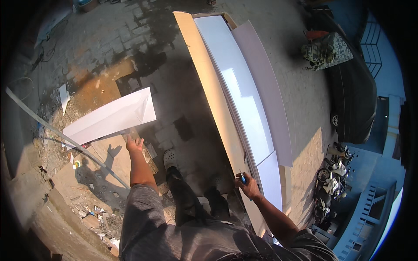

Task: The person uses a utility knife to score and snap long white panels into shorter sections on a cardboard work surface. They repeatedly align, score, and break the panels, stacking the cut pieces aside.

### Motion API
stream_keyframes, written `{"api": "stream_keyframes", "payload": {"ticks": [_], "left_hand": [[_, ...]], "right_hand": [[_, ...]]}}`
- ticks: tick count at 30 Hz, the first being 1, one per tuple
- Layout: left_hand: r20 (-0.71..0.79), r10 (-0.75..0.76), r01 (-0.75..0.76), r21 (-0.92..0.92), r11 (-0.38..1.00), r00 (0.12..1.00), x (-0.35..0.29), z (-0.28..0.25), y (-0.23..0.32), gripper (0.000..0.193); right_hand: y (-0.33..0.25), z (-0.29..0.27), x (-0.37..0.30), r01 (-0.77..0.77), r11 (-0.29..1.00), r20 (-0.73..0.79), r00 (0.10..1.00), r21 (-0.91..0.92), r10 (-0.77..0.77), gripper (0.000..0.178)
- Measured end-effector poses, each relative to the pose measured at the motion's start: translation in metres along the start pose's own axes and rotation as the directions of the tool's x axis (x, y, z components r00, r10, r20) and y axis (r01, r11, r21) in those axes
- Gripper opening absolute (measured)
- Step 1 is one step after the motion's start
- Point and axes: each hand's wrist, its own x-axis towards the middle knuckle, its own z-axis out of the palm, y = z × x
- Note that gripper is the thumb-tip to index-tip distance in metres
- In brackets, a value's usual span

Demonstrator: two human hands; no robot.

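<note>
Blue tool (244,179) sits in the curled right grip (250,188).

Outdoor paved yard (307,161), prob. work area, w/ m'bikes (332,185), covered car (353,102) & debris (93,222)

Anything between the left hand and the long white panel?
Nothing visible. The left hand is close by the white panel, contact unclear; the grey pole passes left of the hand.

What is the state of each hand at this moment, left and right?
Left hand: open, near the loose white sheet; whether it touches cannot be told.
Right hand: closed, holding a small blue tool.
</note>
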Motion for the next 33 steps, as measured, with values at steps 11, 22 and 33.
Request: {"api": "stream_keyframes", "payload": {"ticks": [11, 22, 33], "left_hand": [[0.53, -0.161, -0.373, 0.752, 0.543, 0.833, -0.346, 0.045, -0.229, 0.039], [0.163, -0.603, -0.091, 0.985, 0.149, 0.781, -0.455, 0.068, -0.582, 0.07], [0.078, -0.401, 0.061, 0.944, 0.324, 0.913, -0.462, 0.04, -0.678, 0.077]], "right_hand": [[0.205, -0.026, -0.068, -0.213, 0.897, -0.277, 0.901, 0.386, 0.334, 0.043], [0.439, -0.027, -0.078, -0.063, 0.138, -0.08, 0.553, 0.988, 0.829, 0.034], [0.675, -0.024, -0.065, -0.057, 0.086, -0.087, -0.009, 0.995, 0.996, 0.055]]}}
